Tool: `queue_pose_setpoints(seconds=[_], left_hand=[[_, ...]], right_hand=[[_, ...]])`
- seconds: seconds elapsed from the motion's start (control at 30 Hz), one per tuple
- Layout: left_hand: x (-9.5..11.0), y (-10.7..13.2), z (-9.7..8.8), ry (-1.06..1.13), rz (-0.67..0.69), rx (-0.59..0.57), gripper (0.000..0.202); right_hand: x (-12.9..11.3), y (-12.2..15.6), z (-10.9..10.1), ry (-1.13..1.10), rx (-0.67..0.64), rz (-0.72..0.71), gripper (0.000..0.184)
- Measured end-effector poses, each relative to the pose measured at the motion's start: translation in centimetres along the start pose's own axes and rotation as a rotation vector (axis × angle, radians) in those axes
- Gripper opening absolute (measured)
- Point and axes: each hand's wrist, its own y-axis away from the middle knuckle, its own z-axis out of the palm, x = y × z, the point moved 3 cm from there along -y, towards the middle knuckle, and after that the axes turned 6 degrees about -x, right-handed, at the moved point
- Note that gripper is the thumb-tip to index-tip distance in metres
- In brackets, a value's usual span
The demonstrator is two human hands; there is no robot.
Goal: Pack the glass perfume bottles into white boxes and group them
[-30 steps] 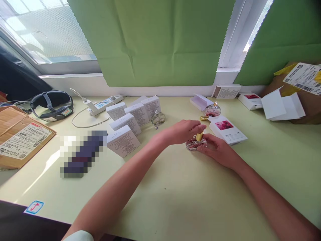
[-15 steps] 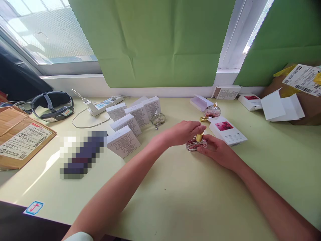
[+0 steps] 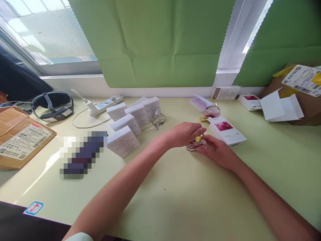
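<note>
A small round glass perfume bottle (image 3: 193, 145) with pinkish content stands on the pale green table (image 3: 175, 201). My left hand (image 3: 185, 133) pinches its gold cap (image 3: 199, 138) from above. My right hand (image 3: 217, 150) wraps the bottle's right side and holds it steady on the table. Just behind them lies a white box with a pink flower picture (image 3: 228, 131). A second pink bottle (image 3: 212, 111) with a loose gold cap (image 3: 203, 118) beside it stands further back.
Several white boxes (image 3: 130, 124) and a clear bottle (image 3: 158, 119) sit left of centre. A power strip (image 3: 104, 104), a black headset (image 3: 52, 105) and a cardboard parcel (image 3: 20, 137) lie at the left. Opened white boxes (image 3: 281, 107) and a brown parcel (image 3: 301, 90) are at the right.
My left-hand fingers have shifted slightly on the gold cap, which now looks tilted. The bottle and my right hand stay in place.
</note>
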Motion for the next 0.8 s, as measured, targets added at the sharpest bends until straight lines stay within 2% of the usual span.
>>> queue_pose_setpoints(seconds=[0.17, 0.2, 0.27, 0.33, 0.43, 0.5, 0.53, 0.6, 0.67, 0.73, 0.8], left_hand=[[-0.2, 0.0, 0.0, -0.014, -0.001, 0.001, 0.039], [-0.3, 0.0, 0.0, -0.017, -0.001, 0.001, 0.039], [-0.4, 0.0, 0.0, -0.02, -0.003, 0.002, 0.041], [-0.4, 0.0, 0.0, -0.022, -0.002, 0.004, 0.042], [-0.3, 0.1, 0.0, -0.038, 0.004, 0.006, 0.042], [-0.2, 0.2, 0.0, -0.05, 0.004, 0.008, 0.042], [-0.2, 0.2, 0.0, -0.055, 0.003, 0.009, 0.042], [-0.1, 0.2, 0.0, -0.056, 0.004, 0.009, 0.041], [-0.1, 0.2, 0.0, -0.052, 0.007, 0.009, 0.042], [-0.2, 0.2, 0.0, -0.052, 0.012, 0.013, 0.043], [-0.2, 0.2, 0.1, -0.073, 0.027, 0.037, 0.043]], right_hand=[[0.5, 0.9, -1.2, 0.039, -0.035, 0.01, 0.082], [0.5, 1.1, -1.7, 0.046, -0.033, -0.001, 0.085], [-0.1, 1.4, -2.5, 0.035, 0.019, -0.072, 0.076], [-1.1, 1.6, -3.5, 0.005, 0.158, -0.174, 0.055], [-1.9, 2.1, -5.1, 0.086, 0.552, -0.248, 0.03], [-1.5, 2.3, -6.0, 0.275, 0.791, -0.189, 0.031], [-1.0, 2.3, -6.4, 0.377, 0.858, -0.125, 0.037], [0.7, 1.9, -7.0, 0.503, 0.827, 0.048, 0.059], [2.6, 1.4, -7.4, 0.541, 0.702, 0.222, 0.077], [4.0, 1.2, -7.6, 0.52, 0.606, 0.346, 0.086], [4.4, 1.2, -7.7, 0.446, 0.571, 0.407, 0.092]])
